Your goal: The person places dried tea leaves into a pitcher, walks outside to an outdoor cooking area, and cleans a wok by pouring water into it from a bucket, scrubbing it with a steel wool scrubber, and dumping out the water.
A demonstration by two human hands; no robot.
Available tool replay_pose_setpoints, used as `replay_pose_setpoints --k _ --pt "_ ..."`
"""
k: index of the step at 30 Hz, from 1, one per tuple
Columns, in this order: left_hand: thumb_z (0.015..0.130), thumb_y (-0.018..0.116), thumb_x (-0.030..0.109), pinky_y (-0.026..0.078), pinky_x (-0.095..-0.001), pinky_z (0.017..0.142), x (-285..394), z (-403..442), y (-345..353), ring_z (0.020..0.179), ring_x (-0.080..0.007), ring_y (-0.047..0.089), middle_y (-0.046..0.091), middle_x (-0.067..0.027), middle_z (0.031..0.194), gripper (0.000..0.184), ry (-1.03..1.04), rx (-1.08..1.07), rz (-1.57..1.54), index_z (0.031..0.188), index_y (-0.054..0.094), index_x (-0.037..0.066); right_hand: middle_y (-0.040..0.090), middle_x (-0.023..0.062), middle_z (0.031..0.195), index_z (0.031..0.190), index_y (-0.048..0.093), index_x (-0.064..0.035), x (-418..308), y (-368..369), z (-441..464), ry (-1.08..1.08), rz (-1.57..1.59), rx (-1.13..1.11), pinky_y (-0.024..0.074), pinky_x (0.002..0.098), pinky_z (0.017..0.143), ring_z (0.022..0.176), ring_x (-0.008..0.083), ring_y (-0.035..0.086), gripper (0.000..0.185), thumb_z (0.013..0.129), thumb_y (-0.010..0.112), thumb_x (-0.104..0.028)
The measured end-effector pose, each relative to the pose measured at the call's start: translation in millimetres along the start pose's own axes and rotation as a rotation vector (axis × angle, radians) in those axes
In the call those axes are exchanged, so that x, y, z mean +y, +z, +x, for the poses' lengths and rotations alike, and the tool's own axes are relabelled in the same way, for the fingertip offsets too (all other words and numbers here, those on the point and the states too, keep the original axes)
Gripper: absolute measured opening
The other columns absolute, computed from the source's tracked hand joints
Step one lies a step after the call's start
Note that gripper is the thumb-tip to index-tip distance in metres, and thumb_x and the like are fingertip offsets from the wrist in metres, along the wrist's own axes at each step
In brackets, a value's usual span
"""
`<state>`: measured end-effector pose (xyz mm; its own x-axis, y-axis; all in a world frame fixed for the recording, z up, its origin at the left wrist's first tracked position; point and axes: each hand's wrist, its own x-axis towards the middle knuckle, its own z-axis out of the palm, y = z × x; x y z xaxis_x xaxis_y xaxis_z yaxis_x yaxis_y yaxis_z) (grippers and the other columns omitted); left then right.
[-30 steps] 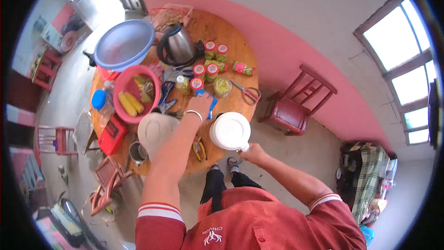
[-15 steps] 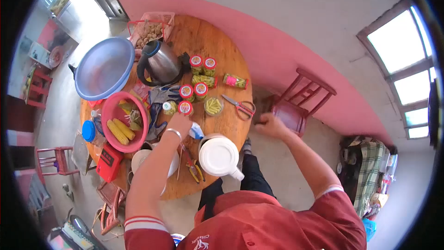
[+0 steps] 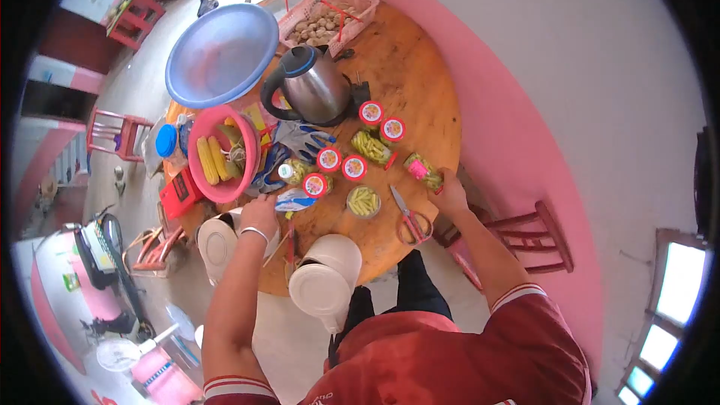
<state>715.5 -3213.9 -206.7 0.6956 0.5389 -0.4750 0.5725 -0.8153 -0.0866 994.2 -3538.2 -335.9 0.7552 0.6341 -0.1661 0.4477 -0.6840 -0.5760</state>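
Cream lidded container (image 3: 324, 279) at near edge of table (image 3: 412, 60). Left hand (image 3: 259, 216) beside one end of blue-and-white packet (image 3: 296, 201); finger closure cannot be told. Right hand (image 3: 450, 195): fingers curled at lid end of lying jar (image 3: 421, 169), jar mostly beyond fingertips; firm hold unclear. Kettle (image 3: 324, 91) farther.

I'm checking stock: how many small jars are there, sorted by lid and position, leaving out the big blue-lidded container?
Upright red-lidded jars: 5
Jars on their sides: 2
White-capped jar: 1
Open jar: 1
Total: 9
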Motion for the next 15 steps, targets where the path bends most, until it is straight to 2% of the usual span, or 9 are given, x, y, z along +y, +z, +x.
replay_pose_setpoints --k 1,2,3,4,8,12,13,14,15 --pt "0.075 0.06 0.01 0.046 -0.0413 0.081 1.8 -4.6 -4.4 0.097 -0.0328 0.055 0.052 -0.0159 0.113 0.036 -0.012 0.035 -0.107 0.109 0.052 0.007 0.054 0.018 0.103 0.113 0.045 -0.0049 -7.3 -12.5 4.5 0.085 0.07 -0.05 0.045 0.0411 0.082 0.098 0.0343 0.052 0.055 0.065 0.068 -0.019" --pt "0.075 0.06 0.01 0.046 -0.0413 0.081 5.3 -10.9 -9.6 0.097 -0.0328 0.055 0.052 -0.0159 0.113 0.036 -0.025 0.03 -0.117 0.109 0.052 0.007 0.054 0.0186 0.101 0.11 0.046 -0.0042 -13.1 -23.3 7.4 0.175 0.137 -0.1 0.0449 0.0416 0.081 0.097 0.0345 0.052 0.052 0.065 0.067 -0.018" --pt "0.074 0.059 0.011 0.045 -0.0417 0.08 10.2 -18.0 -15.5 0.094 -0.0326 0.055 0.054 -0.0154 0.109 0.035 -0.027 0.151 -0.154 0.108 0.053 0.007 0.054 0.0186 0.101 0.11 0.046 -0.0042 -16.0 -32.3 14.3 0.167 0.127 -0.111 0.0449 0.0416 0.081 0.097 0.0345 0.052 0.052 0.065 0.067 -0.018" --pt "0.073 0.059 0.011 0.045 -0.042 0.08 15.2 -25.3 -22.4 0.092 -0.0324 0.056 0.055 -0.0149 0.104 0.033 -0.03 0.276 -0.193 0.106 0.054 0.007 0.054 0.0183 0.101 0.11 0.047 -0.0043 -18.4 -42.5 26.9 0.091 0.095 -0.087 0.045 0.0413 0.08 0.096 0.0346 0.053 0.052 0.065 0.068 -0.019" --pt "0.073 0.062 0.013 0.045 -0.0408 0.08 8.8 -69.2 -20.9 0.093 -0.0316 0.055 0.055 -0.0144 0.103 0.036 -0.063 0.275 -0.411 0.107 0.053 0.006 0.054 0.0183 0.101 0.109 0.046 -0.0045 -40.6 -78.3 83.2 -0.138 0.023 -0.053 0.0454 0.0402 0.079 0.093 0.0337 0.054 0.054 0.065 0.071 -0.023" --pt "0.075 0.063 0.014 0.047 -0.0346 0.073 15.1 -146.1 -3.3 0.081 -0.0261 0.058 0.057 -0.0137 0.1 0.036 -0.291 0.209 -0.765 0.108 0.054 0.004 0.053 0.0175 0.102 0.11 0.047 -0.0043 -67.4 -79.9 148.5 -0.316 -0.075 -0.037 0.0463 0.0399 0.077 0.09 0.032 0.055 0.056 0.066 0.073 -0.027" --pt "0.075 0.063 0.015 0.047 -0.0319 0.07 18.5 -166.6 2.4 0.076 -0.023 0.059 0.058 -0.0134 0.1 0.036 -0.378 0.2 -0.923 0.109 0.054 0.003 0.055 0.0167 0.101 0.11 0.048 -0.0039 -69.1 -75.4 165.9 -0.301 -0.04 -0.055 0.0463 0.0388 0.077 0.091 0.0308 0.055 0.057 0.064 0.074 -0.023" --pt "0.075 0.063 0.015 0.047 -0.0319 0.07 26.4 -184.2 4.4 0.076 -0.023 0.059 0.058 -0.0134 0.1 0.036 -0.426 0.205 -0.93 0.109 0.054 0.003 0.057 0.0158 0.1 0.11 0.05 -0.0036 -72.7 -69.6 182.1 -0.286 -0.003 -0.084 0.0462 0.0376 0.078 0.093 0.0295 0.056 0.057 0.062 0.075 -0.02" --pt "0.076 0.063 0.015 0.047 -0.03 0.069 39.3 -202.2 5.2 0.075 -0.0202 0.059 0.059 -0.013 0.1 0.037 -0.512 0.247 -1.037 0.11 0.054 0.003 0.057 0.016 0.101 0.111 0.05 -0.004 -86.2 -74.1 201.3 -0.226 -0.006 -0.234 0.0465 0.0373 0.078 0.093 0.0294 0.056 0.058 0.062 0.075 -0.021"
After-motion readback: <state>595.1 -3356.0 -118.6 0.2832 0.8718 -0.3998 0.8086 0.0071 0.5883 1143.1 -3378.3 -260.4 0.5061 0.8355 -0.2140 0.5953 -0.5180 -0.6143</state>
